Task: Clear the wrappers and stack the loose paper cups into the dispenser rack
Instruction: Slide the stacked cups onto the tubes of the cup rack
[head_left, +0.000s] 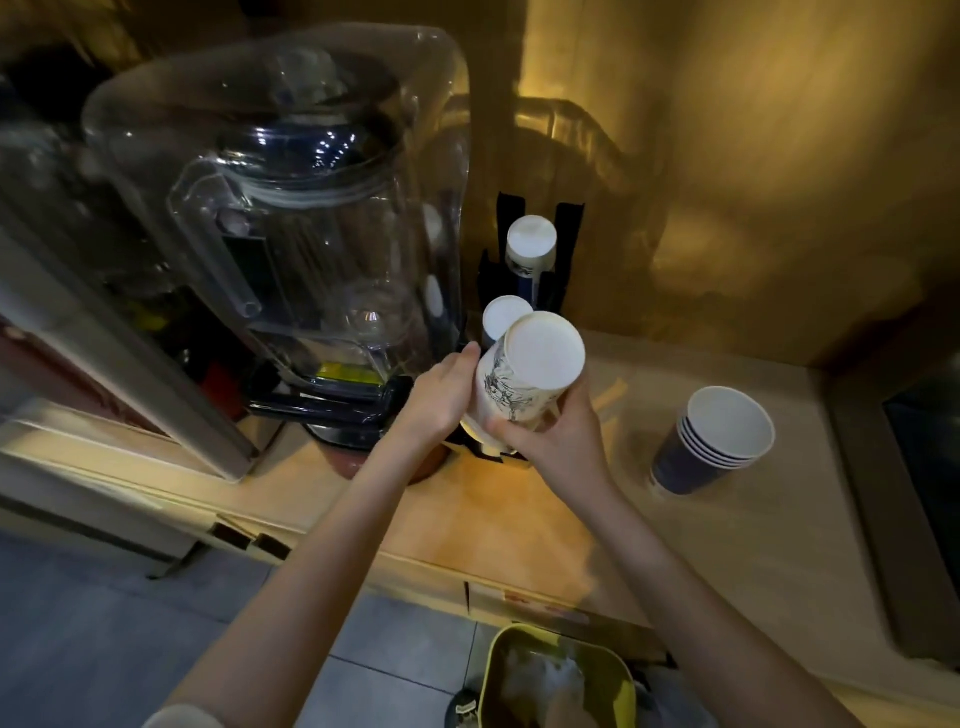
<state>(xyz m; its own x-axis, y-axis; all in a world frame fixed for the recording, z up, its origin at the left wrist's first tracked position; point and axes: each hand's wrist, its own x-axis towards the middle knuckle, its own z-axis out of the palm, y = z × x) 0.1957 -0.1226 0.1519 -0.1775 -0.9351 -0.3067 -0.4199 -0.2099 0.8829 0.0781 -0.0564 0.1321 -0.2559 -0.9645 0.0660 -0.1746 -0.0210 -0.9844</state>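
Note:
Both hands hold an upside-down white paper cup stack with black line drawings over the front slot of the black dispenser rack. My left hand grips its left side and my right hand wraps its lower right. Behind it, two other upside-down cup stacks stand in the rack, a middle stack and a rear stack. A nested stack of dark blue cups stands upright on the counter to the right.
A large clear blender enclosure stands just left of the rack. The wooden counter ends in a front edge below my arms. A yellow-rimmed bin with crumpled wrappers sits on the floor. A dark appliance is at the far right.

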